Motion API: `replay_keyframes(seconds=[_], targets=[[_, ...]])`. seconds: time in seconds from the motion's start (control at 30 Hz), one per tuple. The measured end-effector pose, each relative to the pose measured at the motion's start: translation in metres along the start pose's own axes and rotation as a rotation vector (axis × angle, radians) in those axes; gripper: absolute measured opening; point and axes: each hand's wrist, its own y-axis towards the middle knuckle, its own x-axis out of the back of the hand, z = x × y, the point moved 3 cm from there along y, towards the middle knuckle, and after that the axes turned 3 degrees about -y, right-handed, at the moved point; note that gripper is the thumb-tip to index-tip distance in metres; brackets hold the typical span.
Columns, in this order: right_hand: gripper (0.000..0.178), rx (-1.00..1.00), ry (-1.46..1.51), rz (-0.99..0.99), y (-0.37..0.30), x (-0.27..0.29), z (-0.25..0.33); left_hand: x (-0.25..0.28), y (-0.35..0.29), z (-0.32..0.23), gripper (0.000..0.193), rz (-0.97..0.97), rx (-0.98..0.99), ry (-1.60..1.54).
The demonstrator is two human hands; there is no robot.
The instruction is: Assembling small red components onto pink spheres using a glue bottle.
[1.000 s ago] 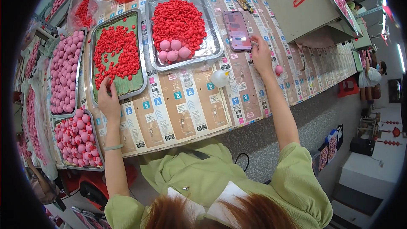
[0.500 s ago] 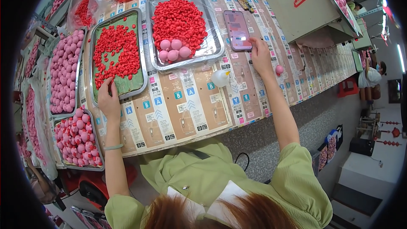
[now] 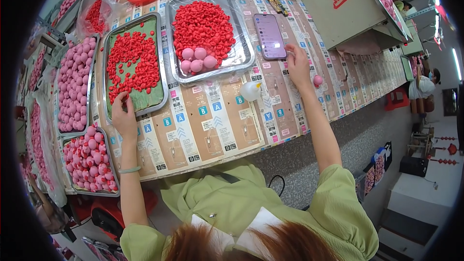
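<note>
A phone (image 3: pixel 270 36) lies face up on the patterned table (image 3: pixel 212 140), its screen lit, near the far edge of the person's reach. The right hand (image 3: pixel 298 66) is at its lower right corner, fingers loosely bent and released, with the fingertips so near the edge that contact cannot be told. The left hand (image 3: pixel 124 120) is over the near edge of a green-lined metal tray (image 3: pixel 149 100), thumb and forefinger brought together beside the scattered red rings (image 3: pixel 147 72); whether they pinch a piece cannot be told. Just right of this tray stands a plastic-covered metal tray (image 3: pixel 243 50) with a heap of red rings and a cluster of pink balls (image 3: pixel 198 59) at its near end. Between that tray and the right forearm sits a white squeeze bottle (image 3: pixel 250 92) with a yellow tip; a single pink ball (image 3: pixel 317 80) lies right of the forearm. At the far left, pink balls fill a long tray (image 3: pixel 90 84), and a smaller tray (image 3: pixel 116 176) nearer the person holds pink balls with red pieces.
</note>
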Motion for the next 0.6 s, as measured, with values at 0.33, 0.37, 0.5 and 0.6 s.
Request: replay_keyframes(seconds=[0.33, 0.37, 0.5, 0.6], targets=[[0.033, -0.106, 0.239, 0.167, -0.029, 0.007, 0.040, 0.034, 0.011, 0.011, 0.012, -0.042, 0.291, -0.512], [0.033, -0.108, 0.230, 0.161, -0.041, 0.011, 0.052, 0.036, 0.009, 0.002, 0.012, -0.028, 0.320, -0.586], [0.053, -0.133, 0.528, 0.347, -0.077, -0.001, 0.096, 0.036, -0.019, -0.006, 0.012, 0.106, 0.529, -1.038], [0.057, -0.103, 0.469, 0.334, -0.090, -0.014, 0.111, 0.034, -0.045, -0.028, 0.013, 0.196, 0.691, -1.170]])
